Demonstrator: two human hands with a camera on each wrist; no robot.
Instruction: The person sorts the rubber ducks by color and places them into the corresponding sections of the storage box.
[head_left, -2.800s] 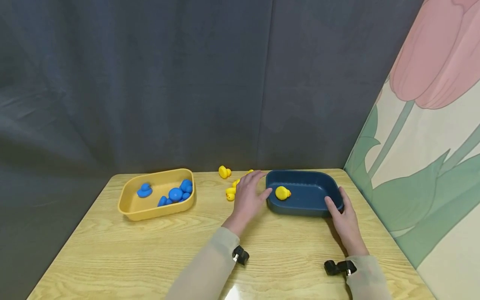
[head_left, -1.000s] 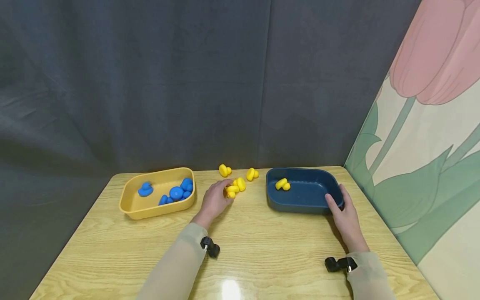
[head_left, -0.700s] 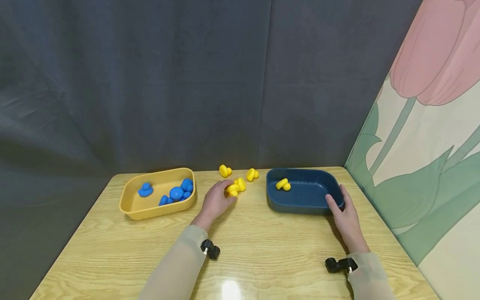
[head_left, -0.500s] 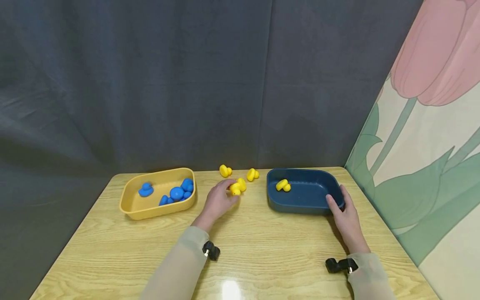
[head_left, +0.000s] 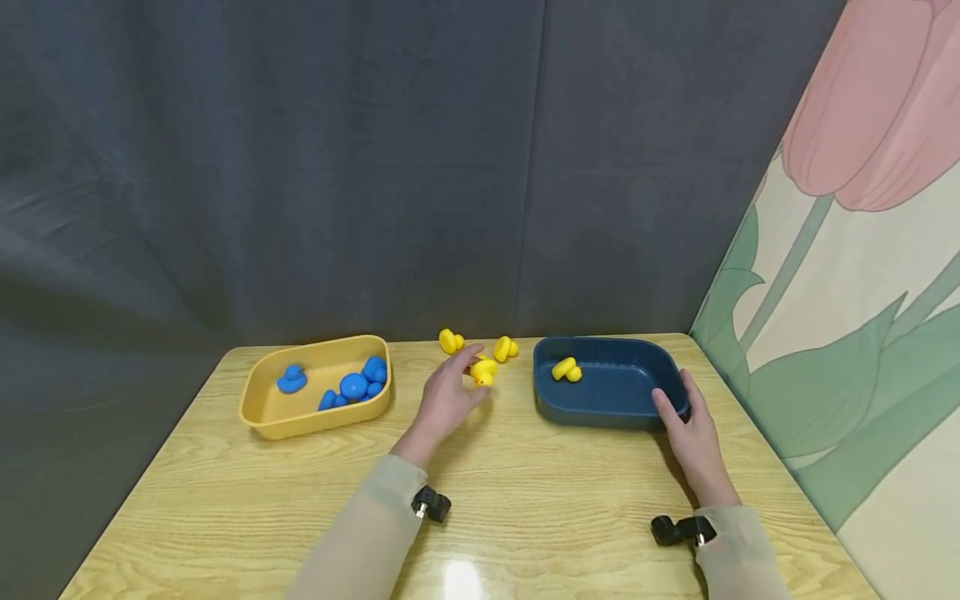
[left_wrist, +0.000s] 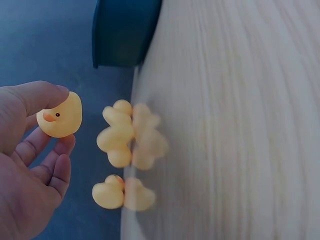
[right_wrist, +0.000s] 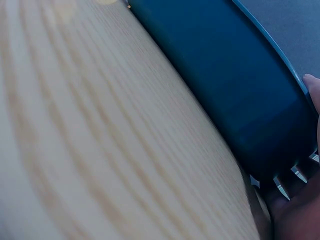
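Note:
In the head view my left hand (head_left: 442, 404) pinches a yellow rubber duck (head_left: 484, 379) over the back middle of the table. In the left wrist view, thumb and fingertips hold this duck (left_wrist: 67, 117) with its face showing, above the tabletop. Other yellow ducks (head_left: 506, 348) lie just behind and beside it, one partly hidden by the held duck. My right hand (head_left: 696, 446) grips the right end of a dark blue bin (head_left: 592, 416), thumb at the rim and fingers along the outside. One yellow duck (head_left: 566, 369) lies in the bin's left part.
A yellow bin (head_left: 300, 427) with several blue ducks (head_left: 352, 387) stands at the left. Another yellow duck (head_left: 450, 341) lies by the table's back edge, before a dark curtain (head_left: 375, 167). A wall with painted tulips (head_left: 862, 333) rises at the right.
My left hand went from beside the blue bin leftward to the loose ducks, took one and has raised it slightly, moving right. The duck in the bin has tipped over. My right hand has stayed.

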